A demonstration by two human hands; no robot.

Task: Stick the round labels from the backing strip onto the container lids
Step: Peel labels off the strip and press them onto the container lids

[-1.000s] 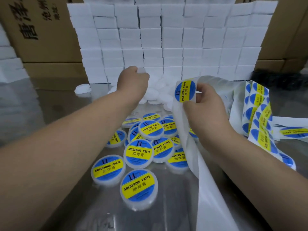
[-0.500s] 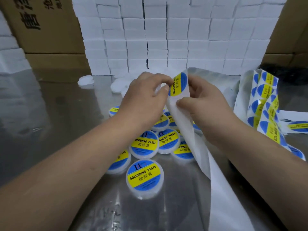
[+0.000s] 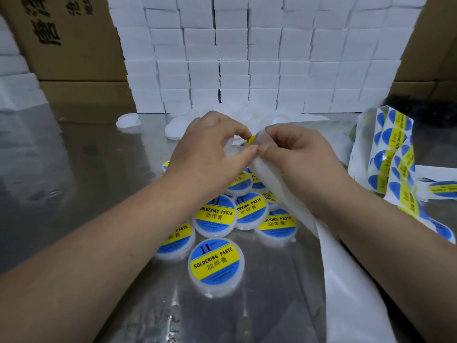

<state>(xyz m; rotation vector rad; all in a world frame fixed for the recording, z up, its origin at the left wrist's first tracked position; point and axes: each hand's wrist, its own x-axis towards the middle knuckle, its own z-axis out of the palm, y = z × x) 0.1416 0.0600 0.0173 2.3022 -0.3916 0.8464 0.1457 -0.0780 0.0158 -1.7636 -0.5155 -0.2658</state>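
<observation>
1. Nearest me, one labelled container [image 3: 216, 264] lies flat on the table [image 3: 86, 169], apart from the rest. The backing strip [image 3: 346, 280] trails down under my right forearm, and this stretch is bare white.
2. Just beyond, under both wrists, is a heap of labelled containers [image 3: 215, 216], overlapping and some tilted.
3. The hands meet above the heap, thumb tips touching. The left hand [image 3: 210, 154] is curled round what looks like a bare lid [image 3: 228, 147]. The right hand [image 3: 296, 154] pinches the strip at its folded top.
4. Only a yellow sliver of the round label [image 3: 249, 140] shows between the fingers. I cannot tell how much of it is off the strip.
5. My read is that the label is going onto the lid. To do it well:
   - Hold the lid level and centre the free edge before any contact.
   - Tack one edge, then roll the thumb across to push out air.
   - Draw the strip back sharply over its fold so the label releases flat.
   - The main risk is a crease or an off-centre set.
6. Farther off, unlabelled lids [image 3: 128, 120] sit on the table to the left. A loaded strip [image 3: 393, 154] is bunched at the right. Behind stand a wall of white boxes [image 3: 247, 58] and cardboard cartons [image 3: 74, 33].
</observation>
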